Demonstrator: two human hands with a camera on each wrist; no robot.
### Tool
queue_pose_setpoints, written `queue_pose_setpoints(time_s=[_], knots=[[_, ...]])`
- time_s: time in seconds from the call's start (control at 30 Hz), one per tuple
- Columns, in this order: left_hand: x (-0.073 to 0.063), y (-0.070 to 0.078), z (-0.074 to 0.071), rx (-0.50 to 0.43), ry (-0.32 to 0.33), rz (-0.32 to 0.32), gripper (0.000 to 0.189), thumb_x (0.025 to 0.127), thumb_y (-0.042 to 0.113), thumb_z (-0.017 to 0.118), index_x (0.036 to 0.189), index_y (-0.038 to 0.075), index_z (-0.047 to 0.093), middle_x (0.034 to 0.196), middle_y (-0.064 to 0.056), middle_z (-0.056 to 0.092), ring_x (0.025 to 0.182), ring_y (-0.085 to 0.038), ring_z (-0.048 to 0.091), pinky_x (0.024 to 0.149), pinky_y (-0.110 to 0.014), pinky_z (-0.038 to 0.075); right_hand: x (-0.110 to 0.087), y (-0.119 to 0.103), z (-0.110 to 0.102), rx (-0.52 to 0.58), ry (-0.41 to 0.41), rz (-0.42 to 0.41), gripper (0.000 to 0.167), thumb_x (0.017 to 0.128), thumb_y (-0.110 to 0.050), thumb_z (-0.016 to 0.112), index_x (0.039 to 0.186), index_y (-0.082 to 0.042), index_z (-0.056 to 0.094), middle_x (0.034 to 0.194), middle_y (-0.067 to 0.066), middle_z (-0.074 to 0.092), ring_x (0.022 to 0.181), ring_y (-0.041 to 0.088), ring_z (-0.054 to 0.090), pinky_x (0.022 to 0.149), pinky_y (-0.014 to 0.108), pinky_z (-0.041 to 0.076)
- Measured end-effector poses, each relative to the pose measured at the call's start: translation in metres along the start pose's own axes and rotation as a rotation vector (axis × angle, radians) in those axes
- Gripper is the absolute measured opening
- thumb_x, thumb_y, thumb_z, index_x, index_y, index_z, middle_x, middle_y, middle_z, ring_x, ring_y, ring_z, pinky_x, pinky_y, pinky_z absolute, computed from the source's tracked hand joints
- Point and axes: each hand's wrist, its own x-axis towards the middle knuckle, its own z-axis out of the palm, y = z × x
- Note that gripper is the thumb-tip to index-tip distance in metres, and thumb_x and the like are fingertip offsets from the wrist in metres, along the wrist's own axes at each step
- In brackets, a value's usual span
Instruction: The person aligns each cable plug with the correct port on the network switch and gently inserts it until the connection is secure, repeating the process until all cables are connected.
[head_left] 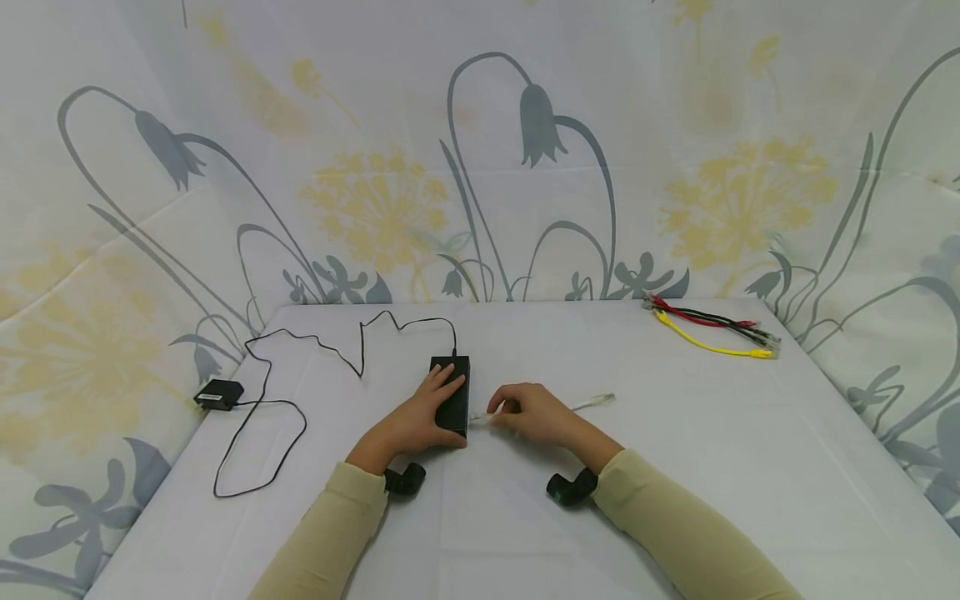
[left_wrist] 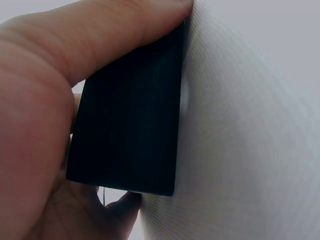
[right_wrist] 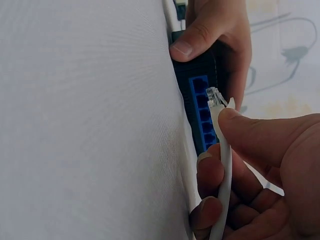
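A black network switch point(head_left: 452, 410) lies on the table with its row of blue ports point(right_wrist: 201, 112) facing right. My left hand point(head_left: 420, 421) grips it, fingers spread over the top and thumb at the near end. My right hand point(head_left: 536, 414) pinches a white Ethernet cable point(right_wrist: 226, 175) just behind its clear plug point(right_wrist: 214, 96). In the right wrist view, the plug is right in front of the upper ports. The cable's other end point(head_left: 600, 400) sticks out beyond the right hand on the table. In the left wrist view, the switch's dark end point(left_wrist: 127, 125) fills the space beside the thumb.
A black power adapter point(head_left: 219, 394) sits at the left table edge, its thin black cord point(head_left: 303, 336) looping over to the switch's far end. Red, black and yellow Ethernet cables point(head_left: 712, 343) lie at the back right. A flower-patterned curtain point(head_left: 480, 208) hangs behind the white table.
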Motion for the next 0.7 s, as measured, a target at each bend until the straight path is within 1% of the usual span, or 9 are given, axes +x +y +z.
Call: queue_pose_setpoints(time_s=[0.3,0.53,0.7], knots=[[0.0014,-0.0010,0.0003,0.009,0.006,0.009,0.100,0.075,0.043,0.082,0.155,0.023,0.026,0.165,0.004,0.005,0.152,-0.021,-0.007,0.116,-0.056,0.023,-0.0003,-0.0015,0.0018,-0.015,0.003,-0.004,0.008,0.090,-0.017,0.067,0.098,-0.018,0.069,0.071,-0.007,0.062,0.062,0.007,0.053,0.058,0.023,0.044],[0.0007,-0.0010,0.0005,0.019,0.005,0.008,0.100,0.075,0.043,0.082,0.155,0.023,0.025,0.165,0.005,0.005,0.152,-0.021,-0.006,0.116,-0.055,0.023,-0.0002,-0.0025,0.0034,-0.037,0.020,-0.035,0.006,0.090,-0.019,0.068,0.096,-0.017,0.069,0.070,-0.008,0.062,0.060,0.005,0.052,0.058,0.022,0.043],[0.0005,-0.0009,0.0006,0.018,0.002,0.011,0.100,0.075,0.042,0.082,0.155,0.022,0.025,0.165,0.004,0.005,0.152,-0.021,-0.007,0.116,-0.055,0.023,-0.0004,-0.0036,0.0047,-0.037,0.017,-0.037,0.006,0.090,-0.019,0.069,0.095,-0.017,0.069,0.070,-0.008,0.063,0.061,0.005,0.052,0.058,0.022,0.043]])
